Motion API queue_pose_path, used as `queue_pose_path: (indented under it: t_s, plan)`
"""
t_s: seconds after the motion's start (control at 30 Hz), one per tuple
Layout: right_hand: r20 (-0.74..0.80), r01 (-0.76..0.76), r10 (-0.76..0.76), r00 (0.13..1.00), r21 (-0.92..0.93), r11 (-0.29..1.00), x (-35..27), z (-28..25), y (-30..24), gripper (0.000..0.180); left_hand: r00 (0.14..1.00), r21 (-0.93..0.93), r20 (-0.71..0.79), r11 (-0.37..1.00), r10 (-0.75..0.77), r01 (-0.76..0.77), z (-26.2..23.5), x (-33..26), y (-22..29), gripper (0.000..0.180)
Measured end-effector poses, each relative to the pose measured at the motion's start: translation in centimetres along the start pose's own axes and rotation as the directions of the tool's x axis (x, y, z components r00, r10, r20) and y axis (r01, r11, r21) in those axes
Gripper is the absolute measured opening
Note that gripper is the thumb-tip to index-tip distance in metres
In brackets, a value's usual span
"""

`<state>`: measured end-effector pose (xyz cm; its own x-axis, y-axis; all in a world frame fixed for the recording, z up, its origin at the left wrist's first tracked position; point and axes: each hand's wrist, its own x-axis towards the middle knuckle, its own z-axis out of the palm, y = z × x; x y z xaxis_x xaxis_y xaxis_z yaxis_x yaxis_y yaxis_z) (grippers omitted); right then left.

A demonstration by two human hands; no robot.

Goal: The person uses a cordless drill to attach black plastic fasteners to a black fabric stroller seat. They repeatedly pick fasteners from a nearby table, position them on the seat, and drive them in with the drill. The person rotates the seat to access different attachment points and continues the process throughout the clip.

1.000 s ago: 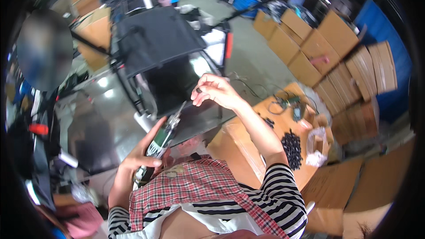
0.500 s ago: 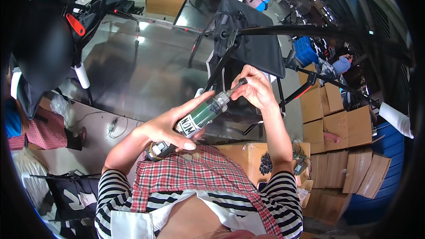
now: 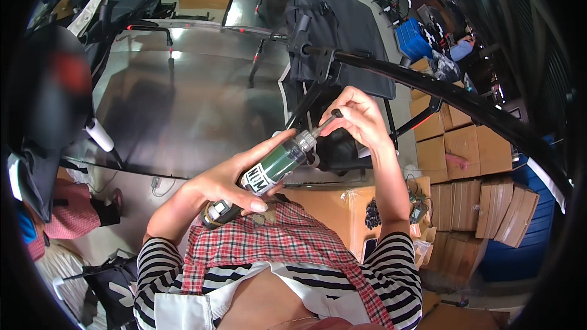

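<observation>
My left hand (image 3: 223,177) is wrapped round the green body of an electric screwdriver (image 3: 282,160). The tool slants across my front, its bit pointing up and to the right. At the tip of that bit is a small black part (image 3: 337,113), and my right hand (image 3: 362,119) has it pinched between thumb and fingers. What exactly this part is cannot be made out. Just beyond my hands stands a dark tube frame (image 3: 391,68) carrying black fabric (image 3: 361,24).
Cardboard boxes (image 3: 461,153) are stacked to the right beside a blue surface (image 3: 520,256). Near my right elbow, a carton (image 3: 330,208) bears a pile of small dark parts (image 3: 372,214). More black frames (image 3: 131,0) stand at the left, where another person's checked garment (image 3: 76,214) shows.
The whole view has shifted, and the dark tube frame now sits lower and reaches further down at the right. My hands keep nearly the same hold on the screwdriver and the small black part.
</observation>
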<state>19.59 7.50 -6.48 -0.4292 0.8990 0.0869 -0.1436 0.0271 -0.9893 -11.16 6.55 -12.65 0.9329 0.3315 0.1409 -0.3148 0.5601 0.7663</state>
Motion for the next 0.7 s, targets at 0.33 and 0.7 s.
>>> queue_pose_path:
  t_s: [0.33, 0.7]
  plan:
    - [-0.176, -0.147, 0.108, 0.978, -0.225, 0.963, 1.0, 1.2, -2.7, 0.015, 0.991, -0.24, 0.112, 0.966, -0.07, 0.095, -2.8, 1.3, 2.5, 0.125]
    - [-0.088, -0.246, -0.482, 0.872, -0.93, -0.275, 20.5, -11.5, 1.1, 0.037, 0.995, -0.577, -0.01, 0.812, 0.101, -0.088, -7.2, -0.2, 4.3, 0.138]
